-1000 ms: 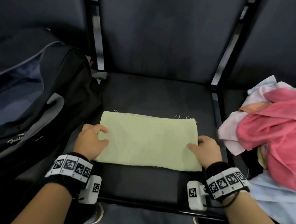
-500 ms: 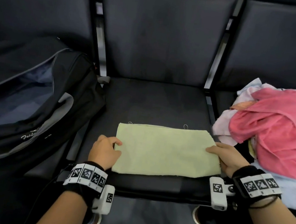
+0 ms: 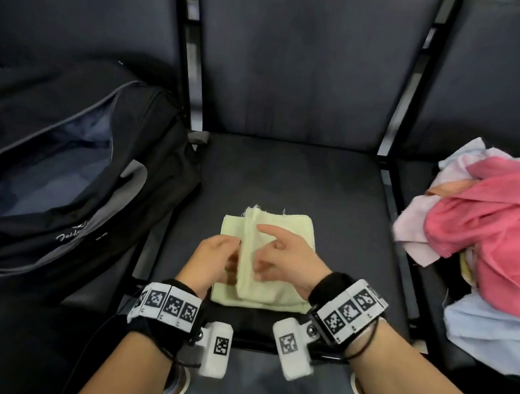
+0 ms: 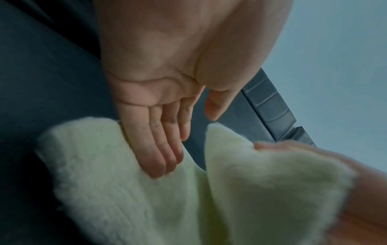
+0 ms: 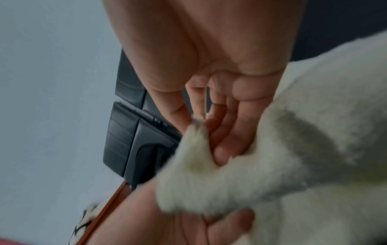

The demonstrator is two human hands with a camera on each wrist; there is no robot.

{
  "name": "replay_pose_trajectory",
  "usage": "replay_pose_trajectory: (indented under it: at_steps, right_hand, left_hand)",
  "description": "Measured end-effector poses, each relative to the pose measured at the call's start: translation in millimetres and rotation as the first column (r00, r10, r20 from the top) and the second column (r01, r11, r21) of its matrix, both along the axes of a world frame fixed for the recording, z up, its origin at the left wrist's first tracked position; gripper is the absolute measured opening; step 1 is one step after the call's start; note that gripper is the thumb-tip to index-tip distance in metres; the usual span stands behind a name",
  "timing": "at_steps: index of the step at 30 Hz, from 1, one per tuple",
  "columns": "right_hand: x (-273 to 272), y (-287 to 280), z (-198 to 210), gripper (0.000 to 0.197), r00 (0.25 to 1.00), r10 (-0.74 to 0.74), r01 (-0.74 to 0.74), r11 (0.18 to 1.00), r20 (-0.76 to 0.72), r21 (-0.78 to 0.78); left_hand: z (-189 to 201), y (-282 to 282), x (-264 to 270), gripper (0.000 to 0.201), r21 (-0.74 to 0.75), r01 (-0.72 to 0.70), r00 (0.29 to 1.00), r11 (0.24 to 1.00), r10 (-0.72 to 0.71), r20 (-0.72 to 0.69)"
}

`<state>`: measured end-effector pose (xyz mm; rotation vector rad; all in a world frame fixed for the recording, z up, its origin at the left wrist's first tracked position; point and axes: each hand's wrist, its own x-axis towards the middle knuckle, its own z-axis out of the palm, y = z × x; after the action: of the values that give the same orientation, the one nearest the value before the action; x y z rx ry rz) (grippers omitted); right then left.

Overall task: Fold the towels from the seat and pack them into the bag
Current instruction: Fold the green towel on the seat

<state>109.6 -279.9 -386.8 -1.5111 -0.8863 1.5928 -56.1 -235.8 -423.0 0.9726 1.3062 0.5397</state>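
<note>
Fuzzy, seemingly terry-cloth towel (image 3: 284, 230)

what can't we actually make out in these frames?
- Bag contents: head view shows only dim blue lining; its left side is cut off by the frame edge.
- Towel pile: head view, lower towels buried, right side cropped.
- Yellow towel fold edge: blurred in both wrist views, part covered by left hand and right hand.

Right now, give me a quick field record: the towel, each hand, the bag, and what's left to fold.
towel: pale yellow towel on the middle seat, right half being folded over the left
left hand: left hand flat, fingers straight on the towel's left part
right hand: right hand pinches the lifted flap
bag: black bag on the left seat, unzipped
remaining: pile of towels, pink on top, on the right seat
</note>
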Motion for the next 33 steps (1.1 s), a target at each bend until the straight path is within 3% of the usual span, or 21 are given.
replay_pose_trajectory:
  at_steps: [2, 7, 11, 17, 20, 23, 28, 30, 33]
  right_hand:
    - [-5, -1, -4, 0.056, 0.999, 0.047, -0.047, 0.999, 0.024, 0.018]
    - [27, -19, -9, 0.049, 0.961, 0.030, -0.065, 0.991, 0.274, 0.119]
    - [44, -35, -7, 0.040, 0.880, 0.079, -0.166, 0.975, 0.468, 0.149]
    - [36, -43, -5, 0.036, 0.825, 0.083, -0.283, 0.917, 0.559, 0.281]
    - [29, -45, -11, 0.035, 0.691, 0.151, -0.454, 0.852, 0.707, 0.261]
    - [26, -50, -21, 0.035, 0.483, 0.214, -0.611, 0.777, 0.849, 0.151]
    - [25, -62, -34, 0.048, 0.143, 0.237, -0.723, 0.688, 0.961, -0.062]
    - [21, -62, -38, 0.050, 0.089, 0.208, -0.726, 0.683, 0.974, -0.079]
    - [18, -56, -41, 0.047, 0.084, 0.167, -0.718, 0.694, 0.982, -0.057]
  left_hand:
    - [-5, 3, -3, 0.016, 0.001, 0.010, 0.999, 1.000, -0.010, -0.045]
    - [-13, -1, 4, 0.054, 0.159, 0.163, 0.976, 0.974, -0.135, -0.174]
    - [-11, -7, 7, 0.051, 0.292, 0.270, 0.942, 0.918, -0.189, -0.278]
    - [3, 3, -10, 0.056, 0.364, 0.207, 0.956, 0.908, -0.108, -0.274]
    - [0, 6, -24, 0.051, 0.306, 0.224, 0.939, 0.925, -0.120, -0.323]
    - [-10, 0, -29, 0.045, 0.271, 0.269, 0.889, 0.924, -0.130, -0.440]
    - [-4, -7, -25, 0.044, 0.431, 0.375, 0.758, 0.821, -0.004, -0.652]
    - [5, -14, -18, 0.044, 0.402, 0.506, 0.701, 0.763, -0.092, -0.707]
    - [14, -33, 0, 0.038, 0.236, 0.709, 0.552, 0.665, -0.315, -0.772]
